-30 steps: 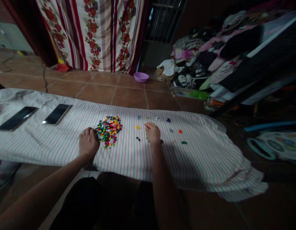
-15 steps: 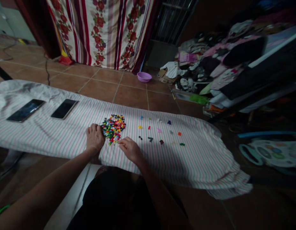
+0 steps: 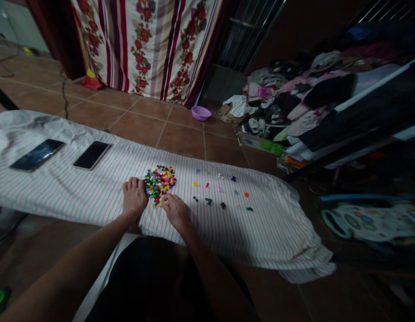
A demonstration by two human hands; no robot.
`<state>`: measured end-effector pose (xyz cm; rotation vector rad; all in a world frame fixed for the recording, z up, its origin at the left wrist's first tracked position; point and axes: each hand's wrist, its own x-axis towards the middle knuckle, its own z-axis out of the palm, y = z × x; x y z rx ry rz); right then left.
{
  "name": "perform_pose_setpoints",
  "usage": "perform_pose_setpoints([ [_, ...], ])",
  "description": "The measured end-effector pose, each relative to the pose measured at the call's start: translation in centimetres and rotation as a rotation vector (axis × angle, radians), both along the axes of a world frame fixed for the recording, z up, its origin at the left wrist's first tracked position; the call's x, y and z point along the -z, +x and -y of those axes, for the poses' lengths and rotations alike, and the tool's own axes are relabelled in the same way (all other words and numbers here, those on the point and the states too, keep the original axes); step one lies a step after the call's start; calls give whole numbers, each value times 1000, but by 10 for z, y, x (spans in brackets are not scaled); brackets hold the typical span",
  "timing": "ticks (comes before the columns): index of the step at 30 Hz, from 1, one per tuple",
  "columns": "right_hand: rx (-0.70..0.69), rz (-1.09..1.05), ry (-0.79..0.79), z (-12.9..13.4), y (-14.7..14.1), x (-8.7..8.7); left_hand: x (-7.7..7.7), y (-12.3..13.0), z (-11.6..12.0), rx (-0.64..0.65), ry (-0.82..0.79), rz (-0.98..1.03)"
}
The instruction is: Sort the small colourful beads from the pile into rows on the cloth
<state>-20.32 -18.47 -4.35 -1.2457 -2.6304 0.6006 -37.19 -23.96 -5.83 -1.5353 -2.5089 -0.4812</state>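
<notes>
A pile of small, many-coloured pieces (image 3: 159, 181) lies on a striped cloth (image 3: 103, 197); they look like tiny plastic beads or bricks. My left hand (image 3: 135, 196) rests palm down against the pile's left edge, fingers laid on the cloth. At the lower right edge of the pile is my right hand (image 3: 176, 211), thumb and forefinger brought together. Whatever is between those fingertips is too small to make out. To the right, little groups sorted by colour sit in rows, among them yellow pieces (image 3: 195, 184), an orange group (image 3: 246, 194) and dark green pieces (image 3: 249, 209).
Two phones (image 3: 91, 155) lie on the cloth's left part. Beyond it, a purple basin (image 3: 201, 113) stands on the tiled floor before a flowered curtain (image 3: 140, 49). Heaped clothes (image 3: 294, 94) fill the back right, and a pale plastic object (image 3: 368, 221) is at far right.
My right hand has shifted slightly left, closer in to the pile's lower edge. My left hand stays beside the pile. The camera view has turned a little.
</notes>
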Motion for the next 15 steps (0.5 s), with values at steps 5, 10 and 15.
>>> perform_pose_setpoints([
  [5, 7, -39, 57, 1, -1, 6, -1, 1, -1, -11, -6, -8],
  [10, -29, -137, 87, -1, 4, 11, -4, 2, 0, -14, -14, 4],
  [15, -62, -255, 85, -4, 14, 17, -1, 1, -1, -3, 3, 1],
])
